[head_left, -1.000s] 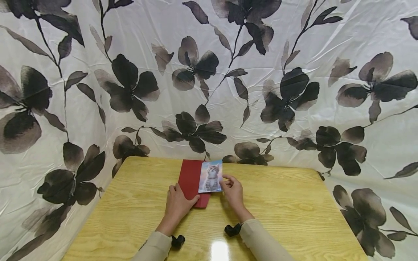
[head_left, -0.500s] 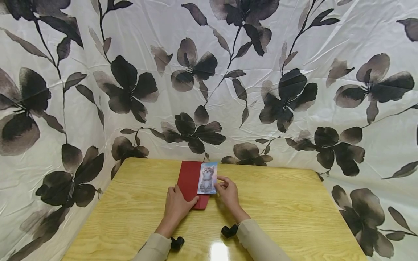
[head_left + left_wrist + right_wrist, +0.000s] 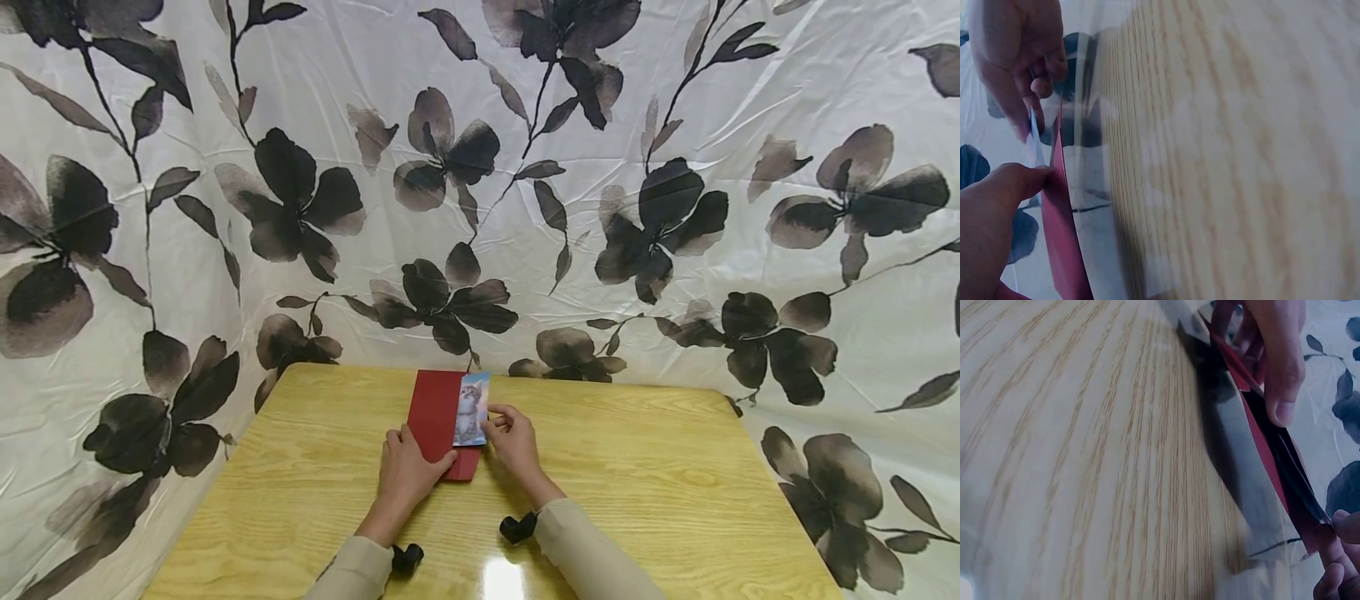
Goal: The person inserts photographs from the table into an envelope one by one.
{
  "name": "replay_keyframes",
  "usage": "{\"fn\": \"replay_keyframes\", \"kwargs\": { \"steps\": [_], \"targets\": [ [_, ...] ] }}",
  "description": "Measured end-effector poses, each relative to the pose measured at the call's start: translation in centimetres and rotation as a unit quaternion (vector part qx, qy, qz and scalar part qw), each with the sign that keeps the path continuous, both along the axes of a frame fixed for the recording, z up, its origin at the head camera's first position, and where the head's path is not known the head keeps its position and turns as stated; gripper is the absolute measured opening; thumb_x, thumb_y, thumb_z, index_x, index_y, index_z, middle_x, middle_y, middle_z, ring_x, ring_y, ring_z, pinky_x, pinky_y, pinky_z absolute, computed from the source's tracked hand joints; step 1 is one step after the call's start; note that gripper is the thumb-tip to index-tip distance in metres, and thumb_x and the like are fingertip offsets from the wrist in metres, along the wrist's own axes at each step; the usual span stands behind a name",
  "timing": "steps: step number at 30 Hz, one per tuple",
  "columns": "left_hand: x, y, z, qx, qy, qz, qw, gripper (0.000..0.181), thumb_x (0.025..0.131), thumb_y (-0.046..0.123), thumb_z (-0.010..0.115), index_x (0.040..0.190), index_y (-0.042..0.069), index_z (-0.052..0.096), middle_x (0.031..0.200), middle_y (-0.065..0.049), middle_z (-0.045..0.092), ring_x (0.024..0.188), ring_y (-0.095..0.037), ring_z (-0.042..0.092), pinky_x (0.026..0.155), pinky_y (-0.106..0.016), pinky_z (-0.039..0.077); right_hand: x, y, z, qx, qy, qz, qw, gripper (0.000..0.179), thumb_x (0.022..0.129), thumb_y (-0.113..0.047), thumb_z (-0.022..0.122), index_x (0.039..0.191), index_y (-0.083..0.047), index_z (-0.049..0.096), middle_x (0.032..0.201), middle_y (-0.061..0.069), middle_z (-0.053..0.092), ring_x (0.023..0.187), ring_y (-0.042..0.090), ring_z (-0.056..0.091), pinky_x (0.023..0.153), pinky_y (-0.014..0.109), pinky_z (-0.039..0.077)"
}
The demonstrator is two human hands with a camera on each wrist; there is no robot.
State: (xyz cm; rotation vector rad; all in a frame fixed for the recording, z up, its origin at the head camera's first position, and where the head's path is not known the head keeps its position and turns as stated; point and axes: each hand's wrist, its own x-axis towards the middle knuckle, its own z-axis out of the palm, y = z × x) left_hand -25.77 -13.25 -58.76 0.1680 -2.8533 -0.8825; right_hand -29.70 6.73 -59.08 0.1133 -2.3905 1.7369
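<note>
A flat red paper envelope (image 3: pixel 433 412) is held a little above the table, its length pointing away. My left hand (image 3: pixel 408 467) grips its near end, thumb across the front, as the left wrist view shows with the thumb (image 3: pixel 1016 181). A card with a kitten picture (image 3: pixel 470 410) stands partly inside the envelope's right side, its left portion hidden. My right hand (image 3: pixel 513 437) pinches the card's right edge between thumb and fingers. In the right wrist view the envelope (image 3: pixel 1265 450) gapes open, with the dark-looking card (image 3: pixel 1288 465) between its layers.
A yellow wood-grain table (image 3: pixel 637 467) lies under both hands. Behind it and at the sides hangs a white cloth (image 3: pixel 570 250) printed with dark flowers. Black wrist cameras (image 3: pixel 517 527) sit on both wrists.
My right hand has moved left, pushing the kitten card further into the envelope, so less of the picture shows. My left hand keeps its hold on the envelope.
</note>
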Motion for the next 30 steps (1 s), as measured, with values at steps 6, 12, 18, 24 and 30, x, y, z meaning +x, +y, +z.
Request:
{"fn": "replay_keyframes", "kwargs": {
  "steps": [6, 12, 18, 24, 30],
  "targets": [
    [-0.1, 0.2, -0.1, -0.003, 0.006, 0.001, 1.0, 0.104, 0.083, 0.056, 0.088, 0.142, -0.017, 0.044, 0.128, -0.034, 0.048, 0.107, -0.043, 0.057, 0.094, -0.055, 0.055, -0.2, -0.4, -0.2, 0.008, -0.008, -0.001, 0.9999, 0.026, 0.099, -0.007, 0.076, 0.125, -0.001, 0.075, 0.092, 0.014, 0.076, 0.069, 0.01, 0.057, 0.06, 0.024, 0.047],
    [-0.4, 0.5, 0.2, 0.002, 0.016, -0.005, 0.9999, 0.104, 0.083, 0.055, 0.088, 0.143, -0.018, 0.044, 0.126, -0.033, 0.049, 0.106, -0.042, 0.057, 0.093, -0.055, 0.055, -0.6, -0.6, 0.1, 0.014, -0.01, -0.009, 0.9998, 0.025, 0.099, -0.006, 0.076, 0.124, -0.001, 0.075, 0.093, 0.013, 0.076, 0.073, 0.011, 0.061, 0.063, 0.024, 0.049],
    [-0.2, 0.3, 0.2, 0.012, 0.01, 0.0, 0.9999, 0.104, 0.083, 0.054, 0.088, 0.144, -0.018, 0.043, 0.126, -0.033, 0.048, 0.107, -0.043, 0.056, 0.093, -0.056, 0.055, -0.6, -1.2, 0.1, 0.02, -0.014, -0.001, 0.9997, 0.025, 0.1, -0.006, 0.076, 0.124, -0.001, 0.075, 0.092, 0.011, 0.075, 0.078, 0.013, 0.065, 0.069, 0.026, 0.053],
    [0.1, 0.0, -0.2, 0.013, 0.011, 0.001, 0.9999, 0.101, 0.083, 0.052, 0.089, 0.141, -0.018, 0.044, 0.123, -0.033, 0.048, 0.104, -0.043, 0.056, 0.091, -0.056, 0.054, -0.1, -1.8, -0.2, 0.03, -0.02, -0.003, 0.9993, 0.024, 0.1, -0.006, 0.076, 0.123, -0.001, 0.076, 0.09, 0.009, 0.074, 0.077, 0.013, 0.062, 0.07, 0.028, 0.052],
    [0.1, 0.1, -0.2, 0.007, 0.02, 0.0, 0.9998, 0.101, 0.083, 0.053, 0.088, 0.139, -0.018, 0.045, 0.122, -0.032, 0.049, 0.103, -0.043, 0.057, 0.091, -0.055, 0.055, -0.4, -2.0, -0.4, 0.031, -0.018, -0.01, 0.9993, 0.023, 0.099, -0.005, 0.076, 0.121, -0.001, 0.077, 0.087, 0.005, 0.072, 0.076, 0.01, 0.059, 0.069, 0.026, 0.05]
  ]
}}
